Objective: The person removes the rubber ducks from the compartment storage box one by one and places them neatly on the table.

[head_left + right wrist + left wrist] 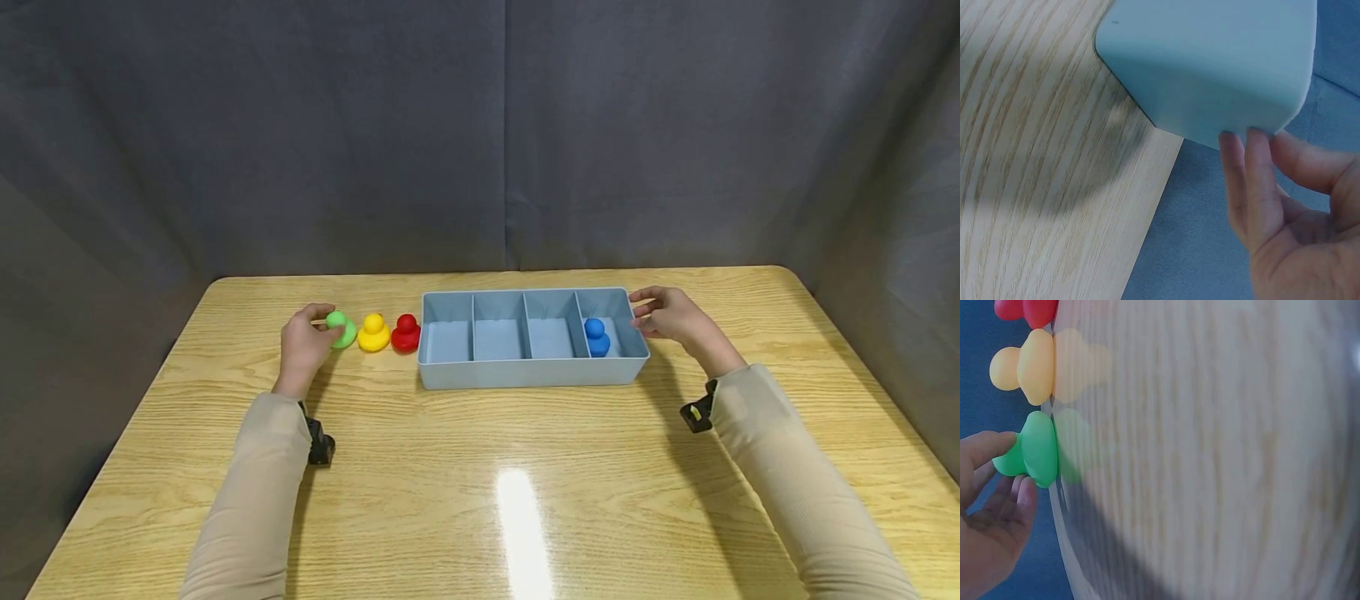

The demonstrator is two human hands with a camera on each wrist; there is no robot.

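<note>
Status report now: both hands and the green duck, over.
Left hand pinches green duck. Right hand touches tray at its right end. Yellow duck close beside green; nothing blocks.

Left hand (303, 343) curled, right hand (667, 313) relaxed

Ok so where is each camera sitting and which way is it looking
Head: worn high, looks forward and down at the table; both sleeves and hands show.
Left wrist: looks past the left hand pinching the green duck.
Right wrist: looks along the right hand touching the tray.
Head and left wrist share the green, yellow duck.
</note>
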